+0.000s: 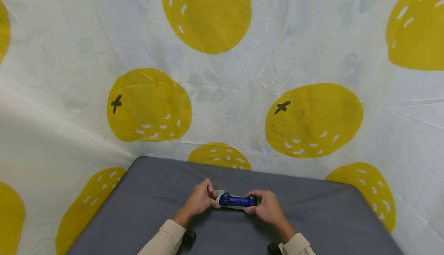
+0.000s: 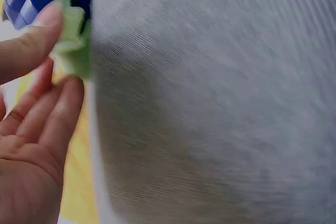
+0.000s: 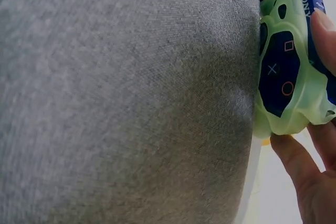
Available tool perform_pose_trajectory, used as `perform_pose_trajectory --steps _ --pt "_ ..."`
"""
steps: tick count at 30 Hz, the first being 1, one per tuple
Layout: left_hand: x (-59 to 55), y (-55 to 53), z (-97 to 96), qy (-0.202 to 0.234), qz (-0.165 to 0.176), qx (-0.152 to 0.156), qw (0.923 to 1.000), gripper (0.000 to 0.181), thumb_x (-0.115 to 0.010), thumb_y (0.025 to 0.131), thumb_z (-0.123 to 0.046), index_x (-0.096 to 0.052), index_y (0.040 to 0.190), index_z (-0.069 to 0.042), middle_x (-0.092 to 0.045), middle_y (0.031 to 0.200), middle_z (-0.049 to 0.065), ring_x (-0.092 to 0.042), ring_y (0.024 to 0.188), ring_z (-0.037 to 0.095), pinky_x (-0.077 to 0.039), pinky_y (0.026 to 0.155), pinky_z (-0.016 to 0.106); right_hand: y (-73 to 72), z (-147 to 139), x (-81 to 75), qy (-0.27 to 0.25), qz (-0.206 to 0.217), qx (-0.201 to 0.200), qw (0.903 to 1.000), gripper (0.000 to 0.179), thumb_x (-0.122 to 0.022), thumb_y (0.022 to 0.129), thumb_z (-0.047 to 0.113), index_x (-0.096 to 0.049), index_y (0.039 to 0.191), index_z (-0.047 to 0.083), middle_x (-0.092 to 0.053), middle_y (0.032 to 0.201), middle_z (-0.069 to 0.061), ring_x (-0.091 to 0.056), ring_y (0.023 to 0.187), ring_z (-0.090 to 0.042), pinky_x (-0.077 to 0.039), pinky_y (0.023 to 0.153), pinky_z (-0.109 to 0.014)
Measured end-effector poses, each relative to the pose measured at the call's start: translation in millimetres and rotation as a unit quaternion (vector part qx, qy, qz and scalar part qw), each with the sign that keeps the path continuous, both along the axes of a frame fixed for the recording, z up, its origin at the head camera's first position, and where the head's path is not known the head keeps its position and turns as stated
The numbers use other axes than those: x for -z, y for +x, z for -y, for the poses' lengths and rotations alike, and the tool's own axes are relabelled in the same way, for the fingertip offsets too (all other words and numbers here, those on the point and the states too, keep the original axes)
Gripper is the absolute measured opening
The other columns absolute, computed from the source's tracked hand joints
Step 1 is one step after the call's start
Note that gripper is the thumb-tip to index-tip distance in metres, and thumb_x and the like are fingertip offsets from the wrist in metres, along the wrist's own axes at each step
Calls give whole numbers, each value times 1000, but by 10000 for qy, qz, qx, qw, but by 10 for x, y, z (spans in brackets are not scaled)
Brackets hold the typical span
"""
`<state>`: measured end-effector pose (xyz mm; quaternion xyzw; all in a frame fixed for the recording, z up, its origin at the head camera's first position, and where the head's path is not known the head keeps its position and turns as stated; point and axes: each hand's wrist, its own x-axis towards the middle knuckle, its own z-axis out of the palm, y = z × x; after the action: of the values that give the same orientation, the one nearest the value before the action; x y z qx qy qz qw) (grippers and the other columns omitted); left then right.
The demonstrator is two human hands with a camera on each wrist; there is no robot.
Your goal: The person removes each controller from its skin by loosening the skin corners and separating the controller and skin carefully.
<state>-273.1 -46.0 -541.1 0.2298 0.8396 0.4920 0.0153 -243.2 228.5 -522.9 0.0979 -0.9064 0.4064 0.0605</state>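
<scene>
A dark blue game controller [image 1: 237, 201] in a pale green cover [image 3: 307, 90] lies crosswise between my two hands, low over the grey surface. Its left end is held between the thumb and fingers of my left hand [image 1: 200, 199]. My right hand [image 1: 268, 206] grips the other end, thumb on the near side and fingers round the far side. In the right wrist view, square, cross and circle symbols show through an opening in the cover, with SONY lettering beside them. The left wrist view catches the left thumb [image 2: 44, 30] against the blue and green end.
A dark grey cloth-covered tabletop [image 1: 166, 193] spreads beneath the hands. Behind and around it hangs a white curtain [image 1: 229, 120] printed with large yellow fruit. A black device [image 1: 189, 237] sits by the left cuff, another [image 1: 274, 248] by the right.
</scene>
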Motion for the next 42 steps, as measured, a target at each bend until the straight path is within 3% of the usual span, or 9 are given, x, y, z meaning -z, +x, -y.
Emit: perform_pose_trajectory --steps 2,5,8,12,16,23,33,42 --pt "-35 12 -20 -312 -155 24 9994 38 -90 78 -4 -58 99 -7 -67 105 5 -70 101 24 -58 79 33 -1 2 -3 17 -7 -3 10000 33 -97 67 10 -80 93 21 -80 93 5 -67 84 -9 -54 79 -27" --pt "-58 21 -76 -919 -538 224 9941 47 -93 78 -18 -69 118 -12 -70 123 4 -69 112 24 -58 91 40 3 -6 4 18 39 -51 10000 36 -96 68 10 -80 99 19 -80 98 3 -69 92 -13 -56 84 -31" --pt "-43 22 -135 -1164 -570 416 9907 58 -93 79 -26 -70 132 -17 -69 138 4 -68 121 25 -57 99 42 15 -34 30 116 103 -177 9997 45 -97 68 11 -78 110 15 -79 109 -1 -72 103 -20 -58 90 -36" --pt "-23 14 -181 -1067 -550 318 9923 54 -91 82 -29 -73 132 -19 -70 139 11 -70 121 29 -60 96 41 25 -87 74 78 -49 -270 9996 54 -97 68 10 -77 119 11 -77 121 -9 -71 118 -32 -57 100 -50" --pt "-32 5 -185 -980 -638 214 9929 51 -91 82 -27 -76 129 -19 -72 136 11 -73 115 28 -61 89 35 12 -119 98 -29 -275 -235 9993 49 -96 69 12 -80 115 10 -79 120 -9 -70 122 -36 -53 104 -55" --pt "-11 3 -177 -922 -659 176 9934 49 -91 81 -26 -77 127 -19 -74 132 8 -74 111 23 -60 86 29 22 -130 115 -11 -378 -149 9992 47 -96 71 16 -81 115 13 -80 118 -5 -73 116 -32 -56 101 -52" --pt "-142 -22 -151 -905 -898 80 9918 48 -91 82 -27 -77 127 -17 -74 132 8 -74 114 26 -61 94 43 -5 -108 -28 -197 -502 -138 9984 48 -95 74 16 -80 119 11 -78 122 -7 -73 118 -32 -58 100 -50" --pt "-222 42 -122 -646 -662 245 9954 47 -91 82 -28 -78 125 -16 -74 131 7 -74 115 24 -61 93 41 101 -115 -94 -404 -421 -154 9982 49 -95 74 18 -79 120 11 -80 118 -4 -74 114 -28 -60 96 -41"
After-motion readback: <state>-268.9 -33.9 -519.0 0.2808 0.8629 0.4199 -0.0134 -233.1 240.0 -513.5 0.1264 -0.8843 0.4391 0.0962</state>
